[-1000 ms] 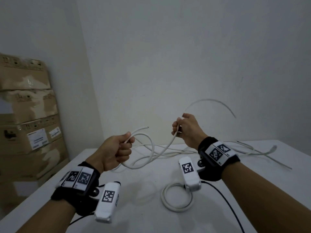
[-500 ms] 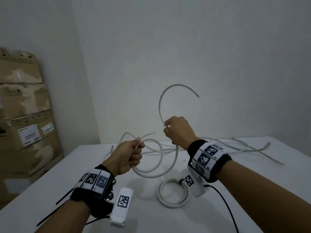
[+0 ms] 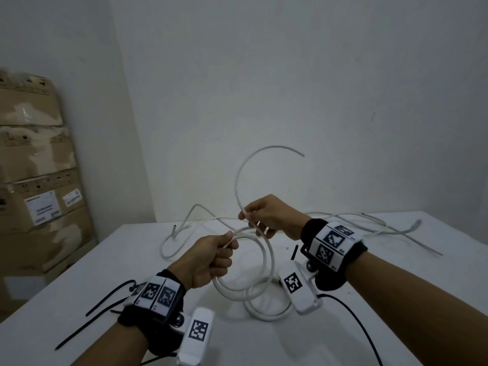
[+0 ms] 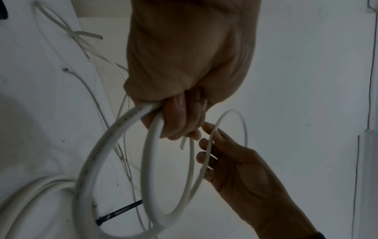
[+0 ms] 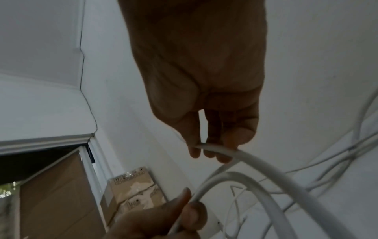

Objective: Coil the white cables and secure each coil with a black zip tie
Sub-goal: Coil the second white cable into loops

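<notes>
My left hand (image 3: 225,249) grips a coil of white cable (image 3: 270,262) held above the table; in the left wrist view the loops (image 4: 114,142) hang from the fist (image 4: 184,126). Just beyond it, my right hand (image 3: 248,217) pinches the same cable, and the free tail (image 3: 243,167) arcs up and to the right. The right wrist view shows the fingers (image 5: 212,150) pinching the cable (image 5: 266,166). A second coil (image 3: 266,314) lies on the table under the hands, with a black zip tie (image 4: 120,211) on it. Loose black zip ties (image 3: 105,302) lie at the left.
Several loose white cables (image 3: 369,223) sprawl across the back of the white table (image 3: 396,299). Stacked cardboard boxes (image 3: 39,180) stand left of the table against the wall. A black wire (image 3: 353,318) runs from my right wrist camera across the table.
My right hand has come down and left, close to the left hand, bringing the cable round. The free tail has swung from the right to above the hands.
</notes>
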{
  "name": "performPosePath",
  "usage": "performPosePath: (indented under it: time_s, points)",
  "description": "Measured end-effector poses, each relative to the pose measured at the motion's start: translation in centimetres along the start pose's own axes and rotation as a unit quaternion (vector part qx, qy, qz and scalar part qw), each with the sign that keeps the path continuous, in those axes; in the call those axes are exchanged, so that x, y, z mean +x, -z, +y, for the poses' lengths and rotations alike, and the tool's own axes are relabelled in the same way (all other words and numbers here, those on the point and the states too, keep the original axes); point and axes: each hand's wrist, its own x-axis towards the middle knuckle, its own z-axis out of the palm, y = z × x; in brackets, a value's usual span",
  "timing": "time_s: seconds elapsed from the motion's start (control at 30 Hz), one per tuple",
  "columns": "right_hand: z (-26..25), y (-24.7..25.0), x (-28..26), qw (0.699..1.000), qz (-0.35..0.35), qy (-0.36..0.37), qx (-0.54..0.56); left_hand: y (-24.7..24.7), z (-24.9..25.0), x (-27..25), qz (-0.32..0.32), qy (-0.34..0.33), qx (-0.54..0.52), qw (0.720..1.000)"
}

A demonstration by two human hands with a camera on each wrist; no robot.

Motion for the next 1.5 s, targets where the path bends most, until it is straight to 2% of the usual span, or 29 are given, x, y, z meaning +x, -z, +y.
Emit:
performPosePath:
  time_s: [0.2,0.27,0.33,0.47,0.57,0.63,0.73,0.87,0.97,1.07,1.13,1.2,1.3,1.4,1.5]
  points:
    - [0.1,-1.0,0.6,0.992,0.097,-0.012,-0.079,-1.5,-0.4,-0.1,0.004,-0.012,0.039,0.999]
    - [0.0,-1.1,0.6,0.993,0.113,-0.017,-0.036,-1.6,-0.3,-0.1,0.005,-0.013,0.031,0.999]
    - [-0.2,-1.0,0.4,0.991,0.132,-0.011,0.017,-1.6,-0.3,-0.1,0.019,-0.022,0.046,0.999]
    - [-0.3,-0.5,0.4,0.984,0.169,0.006,-0.055,-1.4,-0.6,-0.1,0.067,-0.061,0.128,0.988]
    - [-0.3,-0.8,0.3,0.984,0.166,-0.036,0.050,-1.5,-0.9,0.1,0.081,-0.077,0.136,0.984]
    - [-0.6,-1.2,0.2,0.970,0.194,-0.053,0.133,-1.7,-1.0,0.2,0.084,-0.082,0.129,0.985]
    - [-1.2,-1.3,0.1,0.952,0.226,-0.055,0.199,-2.0,-1.2,0.3,0.085,-0.081,0.114,0.987]
    - [-2.0,-1.2,-0.7,0.941,0.151,-0.025,0.303,-2.0,-1.3,0.5,0.100,-0.100,0.076,0.987]
    - [-2.1,-2.5,-1.5,0.903,0.149,-0.011,0.404,-1.8,-1.1,0.9,0.122,-0.152,0.033,0.980]
    - [-1.5,-4.2,-2.2,0.831,0.150,-0.043,0.534,-2.1,-1.2,1.2,0.136,-0.211,0.026,0.968]
    - [-1.2,-4.9,-2.6,0.773,0.138,-0.074,0.614,-2.2,-1.6,1.4,0.152,-0.240,0.054,0.957]
    - [-1.0,-5.3,-3.0,0.731,0.132,-0.099,0.662,-2.2,-2.0,1.7,0.169,-0.267,0.078,0.946]
    - [-0.7,-5.9,-3.4,0.717,0.129,-0.123,0.674,-2.2,-2.1,1.7,0.194,-0.299,0.067,0.932]
    - [-0.4,-6.4,-3.6,0.730,0.114,-0.136,0.660,-2.2,-2.0,1.6,0.227,-0.320,0.057,0.918]
    - [-0.4,-6.6,-3.3,0.744,0.112,-0.136,0.645,-2.1,-1.9,1.6,0.225,-0.304,0.036,0.925]
